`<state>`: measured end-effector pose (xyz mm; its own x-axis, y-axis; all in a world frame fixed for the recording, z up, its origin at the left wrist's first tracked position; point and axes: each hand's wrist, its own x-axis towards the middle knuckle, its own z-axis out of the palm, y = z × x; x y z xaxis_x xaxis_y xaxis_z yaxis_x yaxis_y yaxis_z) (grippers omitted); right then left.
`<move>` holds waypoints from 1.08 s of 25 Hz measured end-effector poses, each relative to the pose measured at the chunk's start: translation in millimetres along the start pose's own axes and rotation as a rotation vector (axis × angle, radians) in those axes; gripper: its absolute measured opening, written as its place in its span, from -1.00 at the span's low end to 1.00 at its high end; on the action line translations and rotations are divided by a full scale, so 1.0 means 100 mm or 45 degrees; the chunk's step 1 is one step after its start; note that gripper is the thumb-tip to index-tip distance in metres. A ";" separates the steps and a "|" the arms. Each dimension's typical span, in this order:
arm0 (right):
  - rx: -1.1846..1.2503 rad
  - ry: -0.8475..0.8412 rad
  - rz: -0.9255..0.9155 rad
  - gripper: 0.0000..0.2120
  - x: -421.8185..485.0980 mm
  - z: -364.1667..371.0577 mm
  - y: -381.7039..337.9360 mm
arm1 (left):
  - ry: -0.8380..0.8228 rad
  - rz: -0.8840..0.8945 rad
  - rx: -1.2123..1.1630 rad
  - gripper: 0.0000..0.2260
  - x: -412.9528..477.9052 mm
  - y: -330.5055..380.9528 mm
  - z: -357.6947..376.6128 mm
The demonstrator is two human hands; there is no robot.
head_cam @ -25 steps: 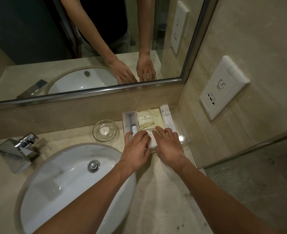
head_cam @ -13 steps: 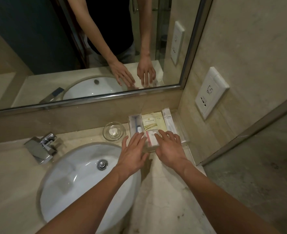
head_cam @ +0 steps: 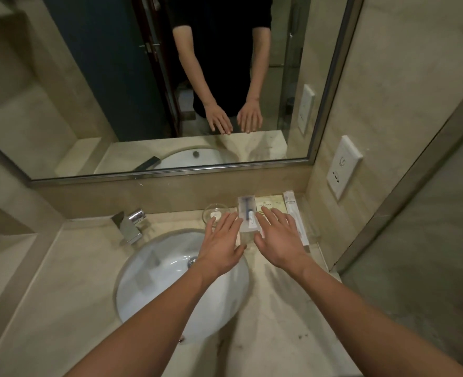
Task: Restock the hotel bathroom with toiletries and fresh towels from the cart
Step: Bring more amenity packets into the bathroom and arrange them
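A clear tray (head_cam: pixel 312 231) in the counter's back right corner holds wrapped toiletries: a razor pack (head_cam: pixel 248 213) on the left, a cream packet (head_cam: pixel 269 204) in the middle, and a long white pack (head_cam: pixel 295 216) on the right. My left hand (head_cam: pixel 220 244) hovers with straight, spread fingers just left of the razor pack, holding nothing. My right hand (head_cam: pixel 279 239) is also spread flat, above the tray's front middle, hiding part of the packets. Whether either hand touches the tray I cannot tell. No towels or cart are in view.
A round glass soap dish (head_cam: pixel 216 212) with a small soap sits left of the tray. The white basin (head_cam: pixel 154 284) and chrome tap (head_cam: pixel 129 225) lie to the left. The mirror (head_cam: pixel 89 91) backs the counter, and a wall socket (head_cam: pixel 343 167) is on the right wall.
Both hands have lifted off the packets and drawn back toward me, with fingers spread. My head has pulled back and up, so more of the mirror and counter shows.
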<state>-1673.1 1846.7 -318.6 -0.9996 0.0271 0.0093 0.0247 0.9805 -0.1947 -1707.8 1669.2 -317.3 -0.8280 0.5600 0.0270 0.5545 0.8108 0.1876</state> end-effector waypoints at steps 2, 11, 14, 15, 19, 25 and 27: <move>-0.017 0.034 -0.027 -0.46 -0.08 -0.07 -0.08 | 0.025 -0.008 0.001 -0.44 -0.10 0.02 -0.06; 0.019 0.103 -0.091 -0.49 -0.41 -0.28 -0.36 | 0.163 0.003 -0.047 -0.47 -0.49 -0.06 -0.33; 0.065 0.167 -0.084 -0.49 -0.44 -0.38 -0.42 | 0.172 0.009 -0.038 -0.48 -0.55 -0.07 -0.43; 0.091 0.200 -0.069 -0.50 -0.47 -0.43 -0.43 | 0.181 0.010 -0.040 -0.49 -0.55 -0.06 -0.49; 0.055 0.291 0.001 -0.54 -0.64 -0.64 -0.41 | 0.219 0.101 -0.060 -0.49 -0.53 0.05 -0.71; -0.026 0.359 0.219 -0.47 -1.02 -0.88 -0.52 | 0.220 0.365 -0.117 -0.50 -0.54 0.19 -0.96; -0.023 0.370 0.309 -0.46 -1.20 -0.92 -0.63 | 0.218 0.452 -0.128 -0.51 -0.60 0.20 -0.99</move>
<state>-1553.6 1799.3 -217.0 -0.9191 0.3102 0.2430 0.2629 0.9421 -0.2081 -1655.4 1635.2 -217.6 -0.5931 0.7590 0.2687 0.8046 0.5466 0.2321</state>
